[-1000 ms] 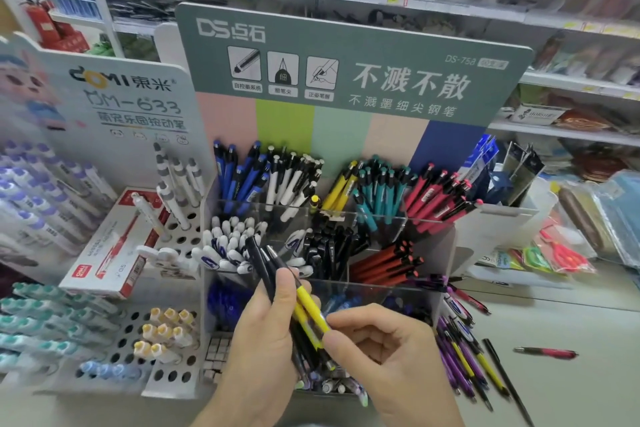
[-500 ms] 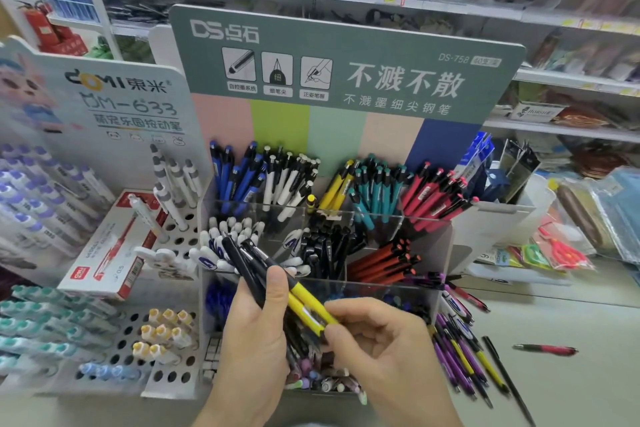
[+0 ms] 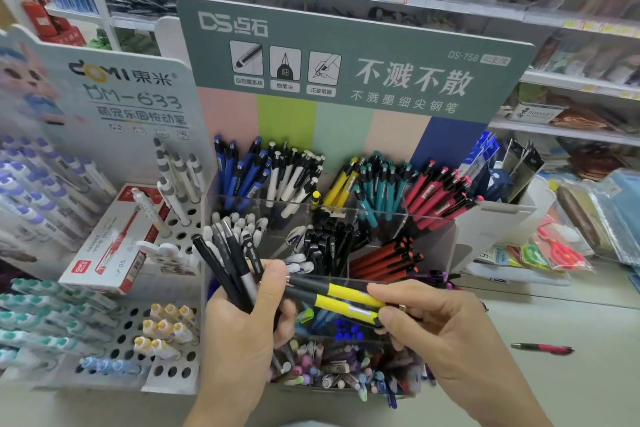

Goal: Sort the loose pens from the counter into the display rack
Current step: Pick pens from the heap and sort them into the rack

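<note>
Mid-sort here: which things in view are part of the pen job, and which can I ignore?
Part of the job:
left hand gripping the black pen bundle
right hand pinching the yellow pens
clear display rack
loose red pen on the counter

Ignore:
red pen box
packaged scissors
white pegboard stand

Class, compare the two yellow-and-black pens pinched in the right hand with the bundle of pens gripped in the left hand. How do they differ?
The yellow-and-black pens lie nearly level and number two; the dark pens fan upward and are more. The right hand pinches with fingertips; the left hand grips in a fist. Both sets are held above the rack.
</note>
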Tool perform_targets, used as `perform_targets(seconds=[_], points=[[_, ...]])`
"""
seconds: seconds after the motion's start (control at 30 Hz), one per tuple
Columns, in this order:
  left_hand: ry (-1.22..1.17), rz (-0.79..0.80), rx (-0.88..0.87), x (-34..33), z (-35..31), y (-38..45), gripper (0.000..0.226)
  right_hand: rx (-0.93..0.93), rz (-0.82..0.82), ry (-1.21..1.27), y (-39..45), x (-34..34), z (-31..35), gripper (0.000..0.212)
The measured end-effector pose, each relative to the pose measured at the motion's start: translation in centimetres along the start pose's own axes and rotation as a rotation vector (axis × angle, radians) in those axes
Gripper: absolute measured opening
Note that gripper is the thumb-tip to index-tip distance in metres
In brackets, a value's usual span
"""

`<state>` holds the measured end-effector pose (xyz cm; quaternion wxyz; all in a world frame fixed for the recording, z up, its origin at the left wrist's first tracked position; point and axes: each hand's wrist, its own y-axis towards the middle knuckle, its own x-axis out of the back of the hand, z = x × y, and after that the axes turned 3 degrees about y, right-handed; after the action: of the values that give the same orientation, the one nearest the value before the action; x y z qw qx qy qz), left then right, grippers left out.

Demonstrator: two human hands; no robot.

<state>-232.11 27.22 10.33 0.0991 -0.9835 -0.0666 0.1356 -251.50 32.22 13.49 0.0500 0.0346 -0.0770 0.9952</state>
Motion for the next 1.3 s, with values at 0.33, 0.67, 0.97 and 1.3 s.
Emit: perform_targets(seconds=[0.33,0.67,0.97,1.3], points=[[0.017,0.0,-0.003,-0.8,0.4,-0.6,0.035,-0.017,-0.155,0.157,0.0,-3.8,-1.3,0.032],[-0.155,0.112,0.05,0.4,-0.3,0.4,0.038,0.341,-0.374,0.117,3.0,-2.9,3.6,0.02],[-0.354,0.269,0.241,0.5,-1.0,-0.3,0.026,0.507,-0.276,-0.468,7.5,0.7,8.3,0.016],[-0.29,0.3,0.269,0.1,-0.7,-0.5,0.025,0.56,-0.178,-0.858,11.7,-2.8,5.6,0.011]])
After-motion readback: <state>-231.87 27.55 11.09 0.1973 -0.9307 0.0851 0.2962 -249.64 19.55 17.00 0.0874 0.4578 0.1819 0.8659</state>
